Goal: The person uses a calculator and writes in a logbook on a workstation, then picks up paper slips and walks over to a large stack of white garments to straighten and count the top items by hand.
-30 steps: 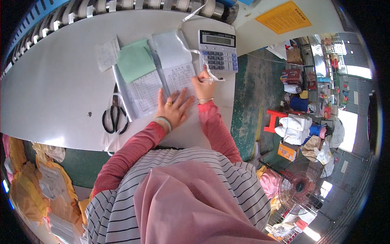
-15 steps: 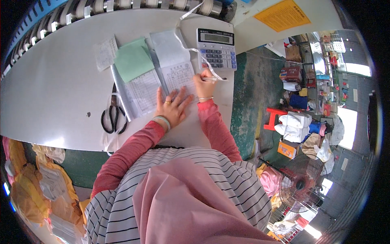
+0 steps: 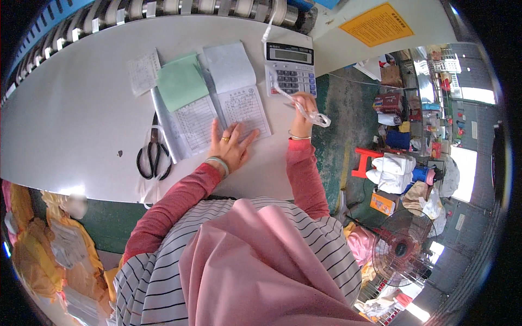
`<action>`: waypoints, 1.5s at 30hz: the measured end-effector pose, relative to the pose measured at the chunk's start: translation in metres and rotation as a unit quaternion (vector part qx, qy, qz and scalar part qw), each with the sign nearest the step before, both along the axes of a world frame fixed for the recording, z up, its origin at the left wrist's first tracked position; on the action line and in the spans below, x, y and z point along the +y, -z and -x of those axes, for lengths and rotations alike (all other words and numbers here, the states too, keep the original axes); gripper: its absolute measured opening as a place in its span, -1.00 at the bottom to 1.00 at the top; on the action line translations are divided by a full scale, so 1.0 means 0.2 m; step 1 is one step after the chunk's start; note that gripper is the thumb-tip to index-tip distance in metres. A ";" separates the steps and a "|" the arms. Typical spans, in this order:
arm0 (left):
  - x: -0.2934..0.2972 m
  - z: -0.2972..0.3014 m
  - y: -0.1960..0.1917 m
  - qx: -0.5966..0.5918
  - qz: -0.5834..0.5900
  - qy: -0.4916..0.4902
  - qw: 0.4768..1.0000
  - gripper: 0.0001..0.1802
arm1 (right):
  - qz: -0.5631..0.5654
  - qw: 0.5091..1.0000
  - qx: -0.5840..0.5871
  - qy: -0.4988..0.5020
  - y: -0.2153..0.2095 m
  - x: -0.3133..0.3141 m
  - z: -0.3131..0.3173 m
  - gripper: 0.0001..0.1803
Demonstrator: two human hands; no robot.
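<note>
My left hand [image 3: 231, 148] lies flat with fingers spread across the lower part of a form pad [image 3: 247, 113] covered in small print and handwriting. Its upper sheet is folded back. Over the table's right edge, my right hand [image 3: 303, 111] is closed round a pen, of which only a little shows. A white ribbon [image 3: 278, 87] runs down across the calculator [image 3: 291, 69] to that hand and loops beside the fingers. Left of the pad is a second form book [image 3: 193, 125], partly covered by green sheets [image 3: 182, 84]. Black-handled scissors [image 3: 153, 157] lie beside it.
A loose written slip [image 3: 143, 73] lies at the upper left of the books. Behind the white table [image 3: 70, 125] runs a machine with metal rollers [image 3: 163, 8]. To the right stand a red stool [image 3: 363, 162], white bundles, boxes and a fan [image 3: 401, 249].
My right hand has lifted off the form pad and moved right, past the table edge, pulling the ribbon along. My left hand stays on the pad.
</note>
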State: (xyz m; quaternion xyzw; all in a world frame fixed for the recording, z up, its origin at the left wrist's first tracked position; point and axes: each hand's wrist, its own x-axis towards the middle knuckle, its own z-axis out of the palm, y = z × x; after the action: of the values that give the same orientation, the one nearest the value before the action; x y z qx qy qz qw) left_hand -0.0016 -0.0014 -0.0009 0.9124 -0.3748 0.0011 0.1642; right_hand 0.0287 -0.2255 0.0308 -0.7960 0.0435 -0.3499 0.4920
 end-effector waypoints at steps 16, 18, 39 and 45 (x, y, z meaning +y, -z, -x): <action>0.00 0.00 0.01 -0.033 0.037 0.003 0.999 -0.36 | 0.422 0.900 0.083 0.072 -0.02 -0.10 -0.11 -0.62; 0.00 0.00 0.00 -0.033 0.037 0.006 0.999 -0.36 | 0.421 0.901 0.077 0.073 -0.02 -0.06 -0.14 -0.65; 0.00 0.00 0.02 -0.026 0.059 0.003 0.998 -0.37 | 0.426 0.890 0.118 0.115 0.01 -0.18 -0.20 -0.70; -0.01 0.00 0.00 -0.024 0.044 0.005 0.999 -0.34 | 0.392 0.906 0.074 0.143 -0.01 -0.26 -0.18 -0.70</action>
State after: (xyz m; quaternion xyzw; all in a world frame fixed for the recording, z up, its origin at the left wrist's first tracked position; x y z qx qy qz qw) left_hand -0.0019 -0.0026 -0.0017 0.9020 -0.3830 0.0392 0.1952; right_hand 0.0641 -0.2768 0.0332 -0.9335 0.0520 -0.3458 0.0799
